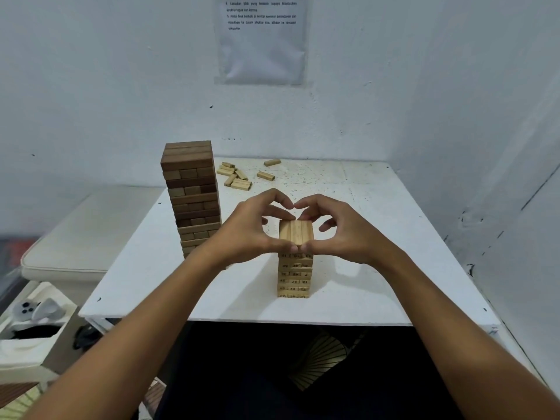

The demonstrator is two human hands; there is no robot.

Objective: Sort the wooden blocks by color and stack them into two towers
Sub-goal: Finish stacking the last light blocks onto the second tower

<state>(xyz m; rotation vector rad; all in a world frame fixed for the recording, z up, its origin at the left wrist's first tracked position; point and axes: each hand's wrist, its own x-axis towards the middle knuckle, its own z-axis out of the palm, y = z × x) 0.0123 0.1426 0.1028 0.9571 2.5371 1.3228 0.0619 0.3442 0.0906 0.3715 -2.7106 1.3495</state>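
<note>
Head view, left hand (248,228) and right hand (342,231) fingers pinching light tower's top layer (296,232) front and back

At frame centre the left hand (251,228) and right hand (339,230) are pinching the top layer of the light tower (295,268); the taller dark tower (192,195) is standing left of it; loose light blocks (238,177) are lying behind, on the white table (378,237).
</note>
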